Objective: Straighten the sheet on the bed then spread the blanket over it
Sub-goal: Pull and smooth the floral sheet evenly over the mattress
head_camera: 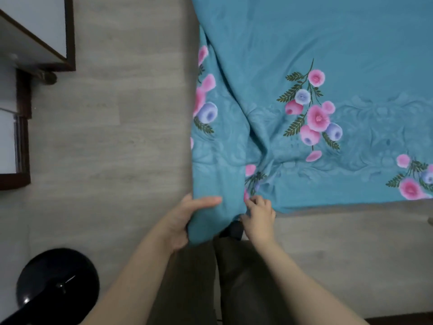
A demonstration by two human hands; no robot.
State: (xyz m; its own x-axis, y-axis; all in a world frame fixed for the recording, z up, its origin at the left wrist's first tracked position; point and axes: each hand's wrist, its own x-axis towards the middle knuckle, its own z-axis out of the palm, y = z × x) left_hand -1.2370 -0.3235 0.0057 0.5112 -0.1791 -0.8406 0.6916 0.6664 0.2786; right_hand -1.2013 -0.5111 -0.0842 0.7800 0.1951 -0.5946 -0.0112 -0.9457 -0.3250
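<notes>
Head view: left hand (182,219) grips sheet (328,48) corner, fingers hidden beneath; right hand (259,218) pinches.

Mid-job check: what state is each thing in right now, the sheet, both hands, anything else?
sheet: on the bed, creased toward the near corner, not yet flat.
sheet corner: bunched, hanging off the bed, held by both hands.
left hand: grips the corner.
right hand: pinches the sheet edge.
black round base: on the floor, untouched.
</notes>
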